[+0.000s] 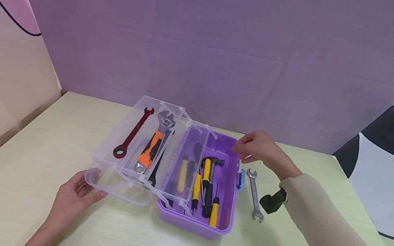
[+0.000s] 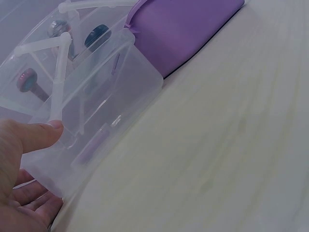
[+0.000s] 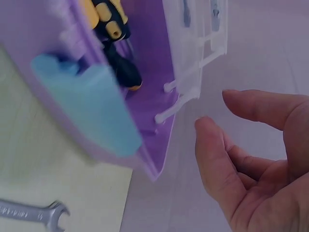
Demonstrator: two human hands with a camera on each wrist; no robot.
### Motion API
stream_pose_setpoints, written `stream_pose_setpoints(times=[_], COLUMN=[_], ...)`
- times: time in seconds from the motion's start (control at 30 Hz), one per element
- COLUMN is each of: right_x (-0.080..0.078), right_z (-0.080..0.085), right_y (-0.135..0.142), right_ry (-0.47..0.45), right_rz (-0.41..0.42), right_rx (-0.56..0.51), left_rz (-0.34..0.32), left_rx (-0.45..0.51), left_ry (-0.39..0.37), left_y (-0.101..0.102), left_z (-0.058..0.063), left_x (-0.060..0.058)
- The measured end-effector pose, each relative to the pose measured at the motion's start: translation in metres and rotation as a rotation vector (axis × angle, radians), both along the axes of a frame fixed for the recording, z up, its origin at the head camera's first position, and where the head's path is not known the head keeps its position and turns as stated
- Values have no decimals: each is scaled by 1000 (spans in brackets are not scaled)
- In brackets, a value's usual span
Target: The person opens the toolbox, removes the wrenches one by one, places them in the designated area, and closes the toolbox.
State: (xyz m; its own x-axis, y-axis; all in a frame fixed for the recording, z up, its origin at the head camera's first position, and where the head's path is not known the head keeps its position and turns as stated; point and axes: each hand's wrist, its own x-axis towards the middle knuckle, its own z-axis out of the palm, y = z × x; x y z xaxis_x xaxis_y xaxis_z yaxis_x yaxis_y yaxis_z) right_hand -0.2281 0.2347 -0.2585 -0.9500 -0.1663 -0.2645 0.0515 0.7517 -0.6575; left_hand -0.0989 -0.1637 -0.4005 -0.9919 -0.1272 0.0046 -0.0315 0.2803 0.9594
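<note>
A purple toolbox (image 1: 191, 226) stands unfolded, its clear trays (image 1: 180, 137) spread to the left. My left hand (image 1: 73, 196) holds the clear lid (image 1: 124, 194) at its left end; in the left wrist view the thumb lies near a white hinge arm (image 2: 59, 87), fingers around the lower corner. Over the box's back right corner is my right hand (image 1: 259, 148); the right wrist view shows thumb and fingers apart, nothing between them. A red ratchet wrench (image 1: 130, 137) and an orange-handled adjustable wrench (image 1: 150, 149) lie in the left tray.
Inside the box are a small hammer (image 1: 213, 161) and several yellow-and-black screwdrivers (image 1: 214, 212). A silver open-end wrench (image 1: 255, 195) lies on the table right of the box, beside the blue latch (image 1: 241, 180). A purple backdrop (image 1: 210, 50) rises behind the table.
</note>
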Motion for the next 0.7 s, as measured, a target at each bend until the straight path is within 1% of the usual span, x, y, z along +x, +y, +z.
stream_pose_setpoints(times=[0.13, 0.27, 0.4, 0.5, 0.63, 0.7], right_x=[-3, -4, -5, -7, -9, -9], right_z=[4, 9, 13, 15, 14, 13], right_y=[-11, -22, -34, -43, -54, -61], right_ry=[-3, -23, -45, -45, -52, -72], right_rz=[5, 28, 49, 45, 29, 23], right_rx=[-1, -20, -41, -44, -98, -144], left_rz=[0, -3, -2, 2, 4, 4], left_rx=[1, 3, -6, -14, -17, -21], left_ry=[6, 12, -3, -9, 0, -1], left_y=[1, 1, 1, 1, 1, 1], left_z=[2, 3, 3, 3, 3, 3], left_x=[0, 0, 0, 0, 0, 0])
